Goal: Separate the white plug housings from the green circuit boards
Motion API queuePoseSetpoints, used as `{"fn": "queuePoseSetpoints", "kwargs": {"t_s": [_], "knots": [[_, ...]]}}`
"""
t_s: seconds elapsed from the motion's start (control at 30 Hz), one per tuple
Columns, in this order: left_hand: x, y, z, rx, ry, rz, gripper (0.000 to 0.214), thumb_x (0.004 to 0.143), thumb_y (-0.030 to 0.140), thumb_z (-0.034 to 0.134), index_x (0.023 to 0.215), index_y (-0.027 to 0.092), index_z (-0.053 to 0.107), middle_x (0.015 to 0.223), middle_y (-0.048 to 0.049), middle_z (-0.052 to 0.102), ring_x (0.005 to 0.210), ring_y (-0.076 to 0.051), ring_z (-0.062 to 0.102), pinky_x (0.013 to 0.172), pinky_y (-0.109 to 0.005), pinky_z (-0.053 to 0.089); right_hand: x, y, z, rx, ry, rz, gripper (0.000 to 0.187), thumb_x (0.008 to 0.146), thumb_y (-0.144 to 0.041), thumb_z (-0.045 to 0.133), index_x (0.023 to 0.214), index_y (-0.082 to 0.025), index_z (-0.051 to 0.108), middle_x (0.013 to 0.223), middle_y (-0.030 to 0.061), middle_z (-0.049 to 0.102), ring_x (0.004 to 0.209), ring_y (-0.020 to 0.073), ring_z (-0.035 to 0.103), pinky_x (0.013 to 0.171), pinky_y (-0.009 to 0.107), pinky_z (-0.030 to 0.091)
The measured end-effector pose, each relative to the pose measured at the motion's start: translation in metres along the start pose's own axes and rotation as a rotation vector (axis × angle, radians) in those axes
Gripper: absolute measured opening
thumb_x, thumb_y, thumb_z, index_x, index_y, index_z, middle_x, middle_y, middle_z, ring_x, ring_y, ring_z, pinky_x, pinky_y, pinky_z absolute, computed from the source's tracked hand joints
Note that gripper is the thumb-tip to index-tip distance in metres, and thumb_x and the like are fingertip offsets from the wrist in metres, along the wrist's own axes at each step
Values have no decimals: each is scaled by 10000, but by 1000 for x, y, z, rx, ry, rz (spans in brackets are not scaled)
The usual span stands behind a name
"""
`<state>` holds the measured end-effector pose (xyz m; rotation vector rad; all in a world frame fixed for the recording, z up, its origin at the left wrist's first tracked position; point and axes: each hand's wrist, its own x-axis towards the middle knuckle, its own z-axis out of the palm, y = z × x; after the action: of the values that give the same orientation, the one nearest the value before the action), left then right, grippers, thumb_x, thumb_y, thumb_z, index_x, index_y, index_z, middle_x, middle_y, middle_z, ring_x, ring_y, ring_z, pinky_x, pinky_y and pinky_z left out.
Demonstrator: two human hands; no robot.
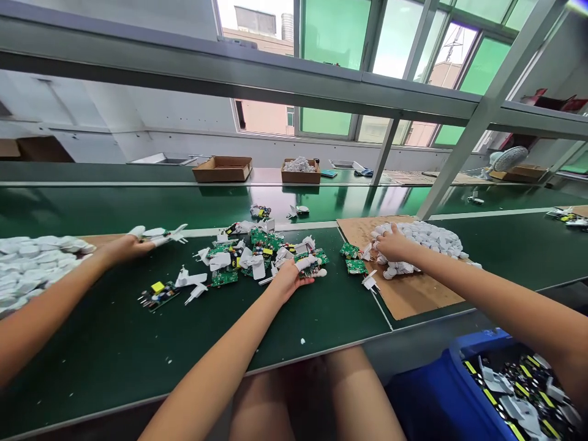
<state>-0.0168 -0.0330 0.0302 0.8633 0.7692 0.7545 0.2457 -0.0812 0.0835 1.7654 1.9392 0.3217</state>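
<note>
My left hand [289, 278], with white covers on its fingertips, is closed around a green circuit board [309, 264] at the near side of a heap of boards. White plastic plug parts [255, 263] are mixed into that heap. Farther right, my right hand [392, 245] has its fingers curled down at the left side of a pile of small white pieces [432, 239]. Its fingertips are partly hidden, so what they grip cannot be made out. The pile rests on a cardboard sheet [408, 303]. Two green boards [356, 266] and a white plug part [370, 281] lie beside that sheet.
At left, another person's hand [131, 244] holds a white-and-green part near a white pile [37, 269]. A board with a yellow component [158, 294] lies nearby. A blue bin [422, 392] of parts stands below right. Cardboard boxes [223, 168] and a slanted post [463, 147] are behind.
</note>
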Motion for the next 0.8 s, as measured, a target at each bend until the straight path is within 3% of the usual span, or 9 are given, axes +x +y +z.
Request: {"fn": "queuePoseSetpoints", "kwargs": {"t_s": [0.07, 0.27, 0.43, 0.53, 0.7, 0.8], "knots": [[-1, 0, 0, 10, 8, -4, 162, 689, 152, 525, 847, 120, 506, 797, -70, 600, 619, -150, 594, 456, -223, 480, 1, -2, 2, 45, -8, -37, 219, 671, -84, 546, 834, -202, 632, 1062, 101, 519, 998, 285, 426, 864, 519, 213], [1, -1, -1, 39, -4, -12, 184, 676, 175, 555, 848, 122, 514, 726, -55, 591, 618, -149, 586, 462, -226, 479, 3, -5, -4, 102, -99, 77, 180, 669, -106, 567, 803, -212, 624, 1046, 76, 537, 1024, 282, 414, 876, 522, 204], [3, -2, -2, 60, -16, -6, 226, 656, 192, 587, 861, 128, 519, 737, -57, 596, 643, -157, 584, 474, -229, 470, -3, -5, -6, 88, -31, 12, 205, 693, -40, 509, 818, -163, 614, 1019, 110, 548, 979, 284, 448, 872, 498, 220], [1, -2, -1, 76, -21, -15, 239, 679, 191, 570, 905, 132, 519, 784, -61, 607, 702, -167, 582, 508, -232, 464, -7, 1, -11, 124, 25, -31, 235, 717, 3, 446, 805, -136, 614, 944, 113, 572, 951, 256, 473, 837, 402, 290], [-3, -2, 2, 110, -31, -62, 191, 772, 178, 457, 944, 137, 529, 755, -31, 616, 766, -165, 564, 579, -228, 433, -5, 26, -44, 207, 84, 89, 248, 728, -12, 437, 920, -93, 569, 839, 116, 589, 783, 208, 537, 671, 283, 383], [-3, -2, 3, 46, -55, -57, 226, 801, 236, 426, 1006, 176, 498, 808, -23, 613, 750, -171, 574, 576, -244, 429, 1, 21, -67, 503, 282, 152, 246, 793, -168, 450, 1022, -97, 507, 893, 90, 581, 769, 174, 534, 651, 251, 406]]}}
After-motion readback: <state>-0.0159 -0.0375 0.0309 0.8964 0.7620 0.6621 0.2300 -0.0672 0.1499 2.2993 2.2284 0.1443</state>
